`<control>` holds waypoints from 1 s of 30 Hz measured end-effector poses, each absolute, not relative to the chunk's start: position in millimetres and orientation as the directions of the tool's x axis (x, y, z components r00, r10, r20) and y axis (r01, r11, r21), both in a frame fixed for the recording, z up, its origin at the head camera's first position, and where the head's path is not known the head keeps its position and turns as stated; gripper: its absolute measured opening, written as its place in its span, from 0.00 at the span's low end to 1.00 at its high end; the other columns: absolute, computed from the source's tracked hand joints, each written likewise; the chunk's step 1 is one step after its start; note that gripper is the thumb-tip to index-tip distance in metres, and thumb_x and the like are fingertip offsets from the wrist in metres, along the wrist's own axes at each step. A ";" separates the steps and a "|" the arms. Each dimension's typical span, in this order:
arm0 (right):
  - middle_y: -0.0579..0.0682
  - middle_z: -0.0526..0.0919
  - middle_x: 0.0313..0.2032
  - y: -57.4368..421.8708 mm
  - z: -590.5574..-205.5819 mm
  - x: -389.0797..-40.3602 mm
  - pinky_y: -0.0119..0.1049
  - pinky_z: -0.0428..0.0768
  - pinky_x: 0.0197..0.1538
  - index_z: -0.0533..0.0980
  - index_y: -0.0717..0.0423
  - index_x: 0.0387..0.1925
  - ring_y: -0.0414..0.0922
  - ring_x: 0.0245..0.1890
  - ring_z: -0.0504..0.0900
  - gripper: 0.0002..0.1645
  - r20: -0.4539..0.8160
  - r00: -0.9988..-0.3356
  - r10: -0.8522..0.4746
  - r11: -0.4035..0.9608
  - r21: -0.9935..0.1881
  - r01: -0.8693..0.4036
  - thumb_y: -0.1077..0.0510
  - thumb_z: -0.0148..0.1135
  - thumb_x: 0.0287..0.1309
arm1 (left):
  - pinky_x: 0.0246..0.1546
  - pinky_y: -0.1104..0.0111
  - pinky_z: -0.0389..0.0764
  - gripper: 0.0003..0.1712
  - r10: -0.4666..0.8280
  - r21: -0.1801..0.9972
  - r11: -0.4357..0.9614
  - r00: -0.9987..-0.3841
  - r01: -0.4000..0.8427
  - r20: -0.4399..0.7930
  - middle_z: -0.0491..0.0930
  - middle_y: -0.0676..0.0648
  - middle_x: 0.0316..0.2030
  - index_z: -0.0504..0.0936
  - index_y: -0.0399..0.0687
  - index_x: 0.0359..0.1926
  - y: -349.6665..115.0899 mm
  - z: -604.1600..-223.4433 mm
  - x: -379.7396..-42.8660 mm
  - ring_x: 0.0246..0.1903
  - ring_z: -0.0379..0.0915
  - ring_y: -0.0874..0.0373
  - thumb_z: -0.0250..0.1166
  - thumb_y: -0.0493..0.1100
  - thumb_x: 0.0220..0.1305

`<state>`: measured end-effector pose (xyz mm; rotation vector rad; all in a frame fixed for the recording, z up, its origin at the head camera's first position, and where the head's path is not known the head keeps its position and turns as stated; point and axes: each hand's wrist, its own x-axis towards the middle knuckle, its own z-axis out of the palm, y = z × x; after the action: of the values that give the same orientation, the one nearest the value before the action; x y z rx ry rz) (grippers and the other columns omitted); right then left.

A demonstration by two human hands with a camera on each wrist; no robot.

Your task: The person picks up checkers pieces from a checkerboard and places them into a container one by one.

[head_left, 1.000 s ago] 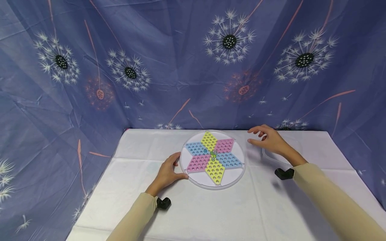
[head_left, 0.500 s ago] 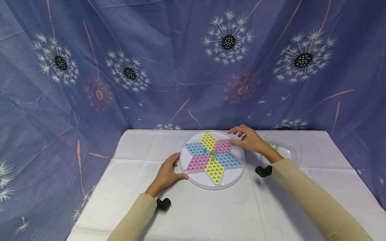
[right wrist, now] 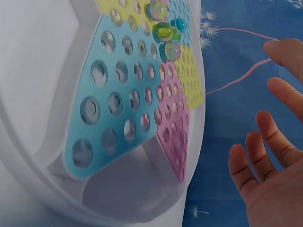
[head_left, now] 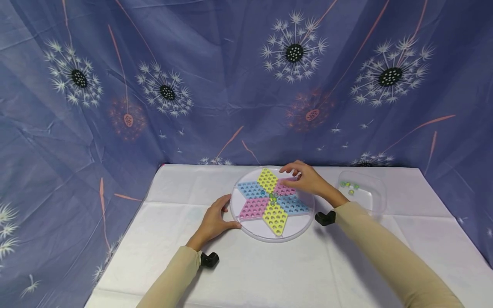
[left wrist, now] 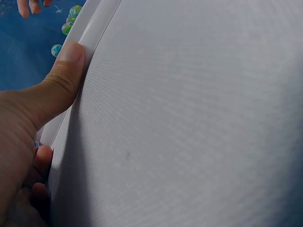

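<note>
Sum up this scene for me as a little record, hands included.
Board: round white game board, pink, yellow and blue star
Board marbles: glass marbles clustered near the star's centre
Left hand: touching the board's left rim
Right hand: over the star's far-right pink point; nothing seen in it
Tray: clear tray right of the board, greenish marbles inside

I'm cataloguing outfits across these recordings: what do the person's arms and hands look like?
The left sleeve and right sleeve are plain beige, reaching the wrists. A small black attachment juts from each inner wrist. The left hand and right hand wear no gloves.
</note>
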<state>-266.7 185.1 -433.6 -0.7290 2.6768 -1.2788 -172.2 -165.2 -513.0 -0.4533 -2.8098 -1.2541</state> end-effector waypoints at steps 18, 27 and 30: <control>0.59 0.79 0.50 172.4 -447.7 -266.1 0.45 0.76 0.46 0.83 0.54 0.56 0.55 0.44 0.76 0.25 0.098 -0.876 -0.471 0.539 -0.754 -0.375 0.51 0.76 0.59 | 0.47 0.60 0.71 0.62 0.259 0.731 0.625 -0.956 0.274 0.137 0.75 0.45 0.52 0.66 0.42 0.76 -166.3 -513.4 -173.7 0.44 0.68 0.54 0.87 0.51 0.41; 0.59 0.78 0.45 170.3 -463.9 -266.3 0.50 0.74 0.51 0.85 0.55 0.52 0.56 0.45 0.74 0.21 0.093 -0.862 -0.499 0.545 -0.739 -0.396 0.54 0.77 0.57 | 0.46 0.60 0.70 0.62 0.256 0.727 0.627 -0.956 0.279 0.146 0.75 0.45 0.51 0.66 0.42 0.76 -166.0 -513.5 -173.2 0.44 0.68 0.55 0.87 0.51 0.41; 0.58 0.78 0.46 170.5 -468.3 -266.8 0.52 0.74 0.54 0.85 0.53 0.52 0.55 0.46 0.74 0.20 0.080 -0.855 -0.512 0.552 -0.732 -0.399 0.54 0.76 0.58 | 0.47 0.60 0.70 0.62 0.253 0.734 0.624 -0.958 0.266 0.132 0.75 0.46 0.50 0.66 0.43 0.76 -166.1 -514.0 -173.8 0.44 0.68 0.55 0.88 0.50 0.41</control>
<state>-266.8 170.5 -468.3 -0.7795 2.6407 -1.1898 -173.8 -166.1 -514.0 -0.4500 -2.8166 -1.2773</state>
